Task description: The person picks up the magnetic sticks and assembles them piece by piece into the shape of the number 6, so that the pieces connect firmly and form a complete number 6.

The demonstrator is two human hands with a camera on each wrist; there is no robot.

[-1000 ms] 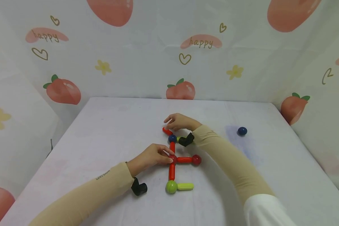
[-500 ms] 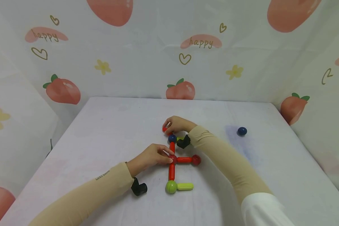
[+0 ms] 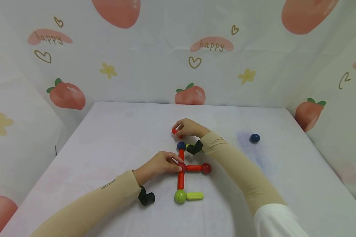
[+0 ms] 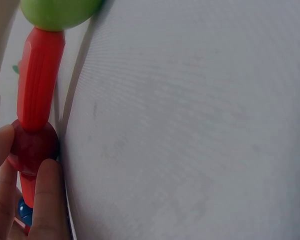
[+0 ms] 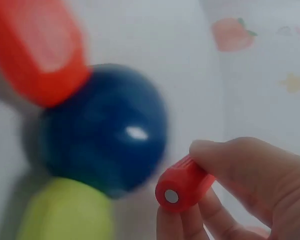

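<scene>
My left hand [image 3: 160,164] pinches a red ball [image 4: 34,145] in the middle of a magnetic rod-and-ball figure on the table. From that ball, red rods [image 3: 181,181] run to a blue ball [image 3: 181,146] at the far end, a green ball [image 3: 180,196] at the near end and another red ball [image 3: 206,168] to the right. Beyond the blue ball, my right hand [image 3: 190,127] holds a red magnetic rod [image 5: 187,182] between thumb and fingers. Its metal end faces the blue ball, with a gap between them in the right wrist view.
A yellow-green rod [image 3: 195,196] sticks out rightward from the green ball; another is partly hidden at the blue ball. A loose dark blue ball [image 3: 254,138] lies at the back right. Black wrist cameras [image 3: 146,197] hang under both forearms. A patterned cloth stands behind the table.
My right fingers have closed on the red rod that lay against the blue ball and pulled it away, toward the back. My left hand stays on the red ball.
</scene>
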